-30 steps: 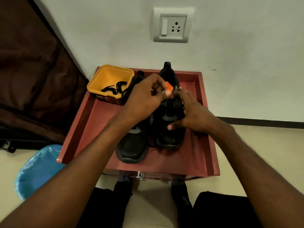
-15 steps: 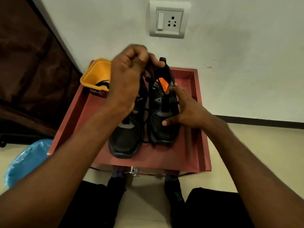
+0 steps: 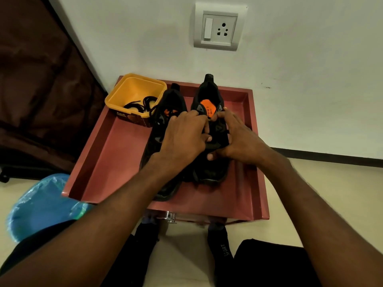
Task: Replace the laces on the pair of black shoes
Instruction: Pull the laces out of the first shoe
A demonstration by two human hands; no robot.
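Note:
Two black shoes stand side by side on a red tray [image 3: 116, 154], toes toward me. The left shoe [image 3: 163, 121] has loose black lace strands across its top. The right shoe [image 3: 209, 170] shows an orange insole [image 3: 207, 108]. My left hand [image 3: 184, 137] lies over the right shoe's eyelet area, its fingers curled and pinching the lace there, which is mostly hidden. My right hand [image 3: 238, 141] grips the right shoe's right side, with the thumb across its front. A yellow tub [image 3: 134, 90] at the tray's back left holds black laces [image 3: 141, 103].
The tray sits on a low stand against a white wall with a socket plate [image 3: 217, 27]. A blue plastic bag [image 3: 43, 201] lies on the floor to the left, a dark cloth [image 3: 37, 90] behind it. My socked feet [image 3: 221, 251] are under the tray's front edge.
My left hand, which had risen above the shoes pulling a lace up, has come back down onto the right shoe's eyelets. My right hand stayed on the shoe's side.

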